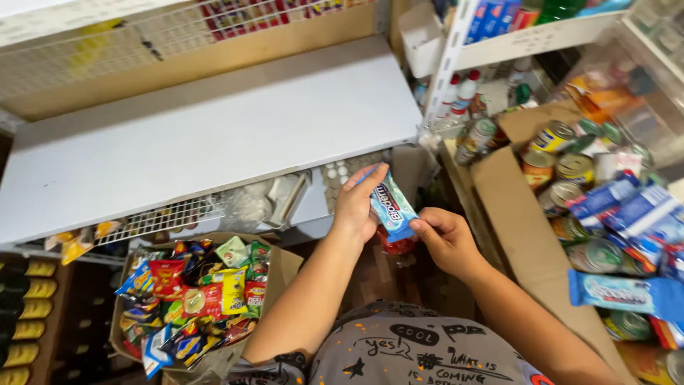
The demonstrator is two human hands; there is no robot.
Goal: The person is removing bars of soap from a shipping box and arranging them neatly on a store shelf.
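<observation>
Fingers [367,178] of my left hand [356,207] are curled around the upper end of a light-blue packet [393,207], thumb side tucked behind it, while my right hand [445,239] pinches the lower end between thumb and forefinger. So it's held at both ends, up in the air in front of my chest, just below the white shelf [214,135], probably so the printed face stays turned up at me and easy to read. Long axis runs diagonally, top end pointing up-left toward the shelf, bottom end down-right. Something red peeks out underneath, can't tell what. Snack box [274,267] sits to my left, a carton [513,221] of cans [574,167] and more blue packets to my right.
</observation>
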